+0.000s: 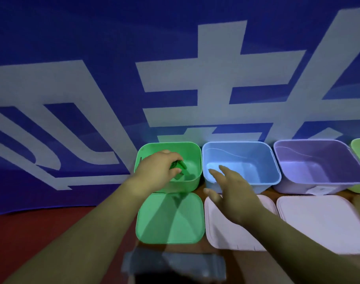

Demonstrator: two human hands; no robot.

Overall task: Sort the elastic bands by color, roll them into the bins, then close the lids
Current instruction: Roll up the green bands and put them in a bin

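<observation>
Left hand (158, 171): fingers curled, pinching green elastic bands (178, 165) low inside the green bin (197, 152).
Right hand (232, 191): fingers spread and holding nothing, over the blue bin's (246, 158) near rim.
Purple bin (318, 160): right of the blue one, open.
Green lid (170, 218): flat before its bin.
Pale lids (318, 220): flat before the blue and purple bins.

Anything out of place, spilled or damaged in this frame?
Nothing spilled or broken. One oddity: a pale lid lies before the blue bin and another pale lid before the purple bin, neither matching its bin; the green lid matches the green bin.
</observation>
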